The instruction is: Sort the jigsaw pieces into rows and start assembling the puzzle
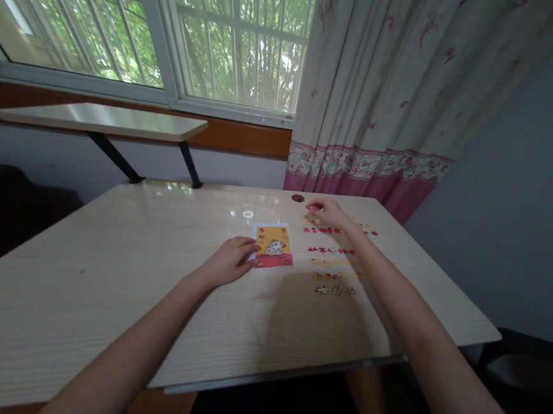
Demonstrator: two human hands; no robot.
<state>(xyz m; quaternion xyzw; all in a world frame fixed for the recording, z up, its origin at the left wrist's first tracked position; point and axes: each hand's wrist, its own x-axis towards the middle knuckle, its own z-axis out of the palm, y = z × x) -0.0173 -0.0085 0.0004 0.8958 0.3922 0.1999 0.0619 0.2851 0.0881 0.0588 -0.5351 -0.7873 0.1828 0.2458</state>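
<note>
A small orange and red picture card [274, 246] with a white cat on it lies near the middle of the pale wooden table [108, 283]. My left hand [229, 261] rests beside it, fingers curled against its left edge. To the right of the card, several small puzzle pieces [332, 262] lie in rows, red, yellow and white. My right hand [326, 213] reaches to the far rows, its fingers pinched over the yellow pieces; what they hold is too small to make out.
A round cable hole [297, 198] sits near the table's far edge. A narrow shelf [101, 118] on black brackets juts out under the window. A patterned curtain [384, 113] hangs at the back right, beside a grey wall.
</note>
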